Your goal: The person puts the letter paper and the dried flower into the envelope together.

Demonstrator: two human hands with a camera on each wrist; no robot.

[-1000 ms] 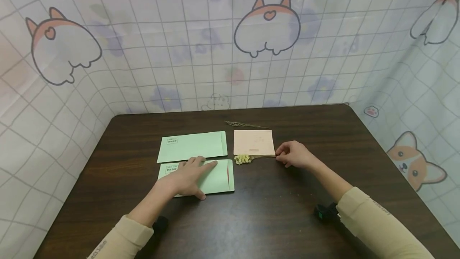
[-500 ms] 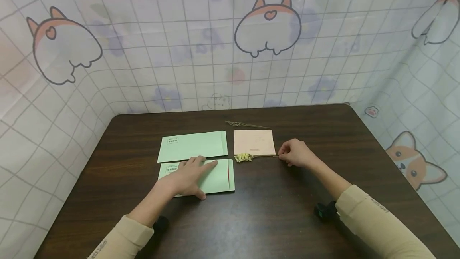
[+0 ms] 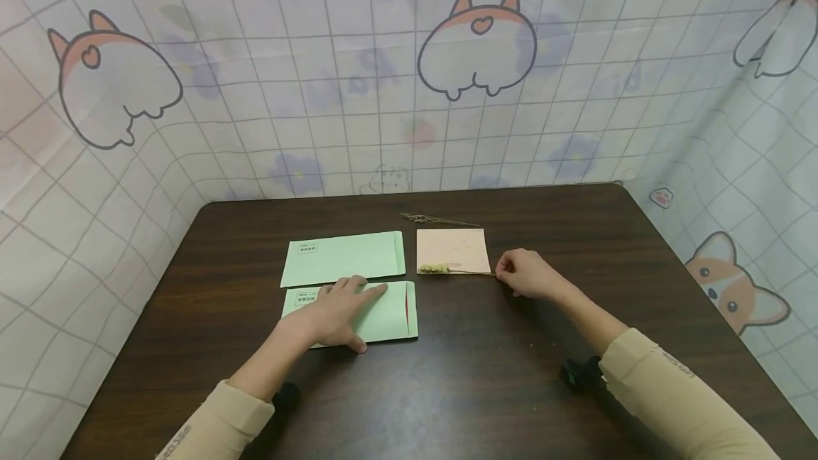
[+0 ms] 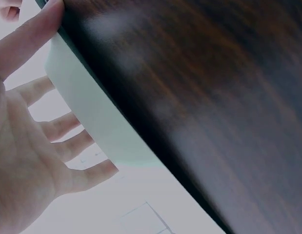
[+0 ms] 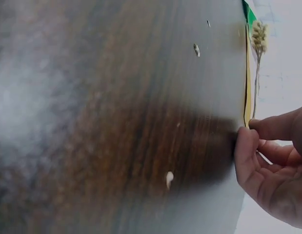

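My right hand (image 3: 527, 275) pinches the end of a thin stem between thumb and fingertips. That stem belongs to a dried flower (image 3: 434, 269) with a pale yellow head, which overlaps the near edge of a pink card (image 3: 451, 245). Seen from the right wrist, the flower (image 5: 259, 40) stands out above the card's edge. My left hand (image 3: 334, 314) rests with spread fingers on the nearer green envelope (image 3: 394, 312), its thumb at the envelope's near edge. A strip of red shows by that envelope's flap.
Behind the nearer envelope lies a second green envelope (image 3: 345, 259) with a small printed label. A dried grass sprig (image 3: 424, 219) lies beyond the card. Pale crumbs (image 5: 170, 179) dot the dark wooden table (image 3: 473, 389). A patterned curtain (image 3: 307, 91) surrounds the table.
The dried flower has shifted from in front of the card up onto its near edge, its stem pinched by my right hand, which moved slightly right. My left hand stays put.
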